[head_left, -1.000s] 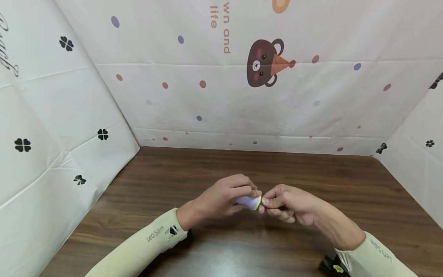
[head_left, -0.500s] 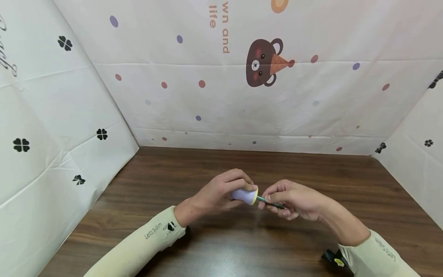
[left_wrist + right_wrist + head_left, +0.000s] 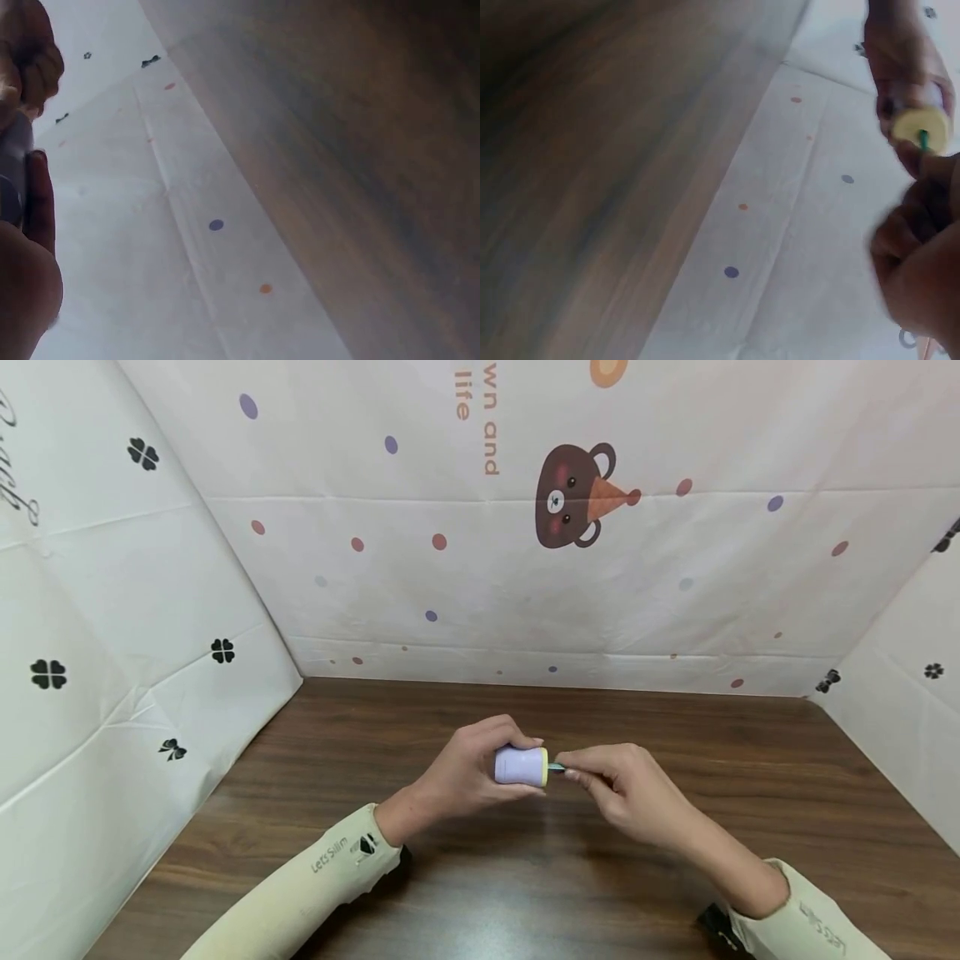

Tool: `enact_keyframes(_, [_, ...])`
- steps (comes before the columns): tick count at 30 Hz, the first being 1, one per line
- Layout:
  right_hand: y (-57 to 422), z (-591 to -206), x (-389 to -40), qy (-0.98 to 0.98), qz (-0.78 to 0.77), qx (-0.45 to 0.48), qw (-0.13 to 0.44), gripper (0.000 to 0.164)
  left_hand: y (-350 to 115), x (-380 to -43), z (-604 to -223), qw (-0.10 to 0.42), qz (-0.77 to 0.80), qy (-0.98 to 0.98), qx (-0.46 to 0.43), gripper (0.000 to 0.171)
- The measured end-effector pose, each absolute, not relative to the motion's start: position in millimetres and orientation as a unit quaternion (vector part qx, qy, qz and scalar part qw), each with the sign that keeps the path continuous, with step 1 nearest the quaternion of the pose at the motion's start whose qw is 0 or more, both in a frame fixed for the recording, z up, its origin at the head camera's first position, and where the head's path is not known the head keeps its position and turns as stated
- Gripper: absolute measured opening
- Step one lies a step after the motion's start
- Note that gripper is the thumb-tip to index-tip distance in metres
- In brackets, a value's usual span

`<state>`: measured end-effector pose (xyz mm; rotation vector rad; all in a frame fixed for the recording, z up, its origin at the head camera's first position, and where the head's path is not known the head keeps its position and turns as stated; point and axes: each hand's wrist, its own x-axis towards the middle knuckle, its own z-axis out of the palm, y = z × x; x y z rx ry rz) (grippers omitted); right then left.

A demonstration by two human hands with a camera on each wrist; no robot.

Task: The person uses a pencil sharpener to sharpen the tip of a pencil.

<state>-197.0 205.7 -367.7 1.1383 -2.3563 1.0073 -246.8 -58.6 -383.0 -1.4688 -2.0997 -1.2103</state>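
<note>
My left hand (image 3: 467,770) grips a lavender, barrel-shaped pencil sharpener (image 3: 519,766), thumb below and fingers above. Its yellow end faces right. A green pencil (image 3: 556,767) enters the middle of that end, and only a short length shows before my right hand (image 3: 639,792). Thumb and index finger of the right hand pinch the pencil; the rest of it is hidden by the hand. In the right wrist view the pencil (image 3: 924,141) stands in the hole of the yellow face. The left wrist view catches the sharpener (image 3: 15,161) only at its edge.
Both hands are raised over a dark brown wooden table (image 3: 480,893). A white cloth (image 3: 420,577) with dots and a bear print hangs behind it, and more white cloth (image 3: 150,610) stands at the left. Beige sleeves (image 3: 300,893) cover both forearms.
The right hand has rolled over, back of the hand now up, and covers most of the pencil that showed half a second ago. The left hand has turned the sharpener, baring its side.
</note>
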Motion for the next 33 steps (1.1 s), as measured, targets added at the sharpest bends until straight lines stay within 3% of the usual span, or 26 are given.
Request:
enact_keyframes(5, [196, -362, -201, -0.715, 0.183, 0.502, 0.451, 0.025, -59, -248, -385, 0.074, -0.501, -0.714, -0.483, 0.037])
enact_keyframes(9, [188, -352, -202, -0.619, 0.089, 0.516, 0.586, 0.032, -60, -247, -385, -0.025, -0.559, -0.691, -0.458, 0.026])
enact_keyframes(13, [183, -347, -200, -0.562, 0.038, 0.507, 0.653, 0.025, -58, -247, -386, -0.098, -0.588, -0.662, -0.455, 0.023])
enact_keyframes(17, [180, -350, -195, -0.586, 0.041, 0.488, 0.645, 0.025, -58, -247, -386, -0.098, -0.576, -0.664, -0.467, 0.025])
enact_keyframes(21, [178, -358, -185, -0.677, 0.090, 0.452, 0.574, 0.029, -59, -247, -385, -0.064, -0.552, -0.680, -0.478, 0.024])
enact_keyframes(25, [178, -363, -171, -0.801, 0.189, 0.382, 0.420, 0.023, -58, -247, -384, -0.012, -0.520, -0.695, -0.496, 0.031])
enact_keyframes(28, [181, -359, -162, -0.871, 0.296, 0.311, 0.239, 0.030, -56, -246, -384, 0.030, -0.484, -0.705, -0.517, 0.034])
enact_keyframes(33, [192, -348, -166, -0.808, 0.536, 0.192, -0.151, 0.034, -55, -242, -383, 0.066, -0.421, -0.717, -0.552, 0.038])
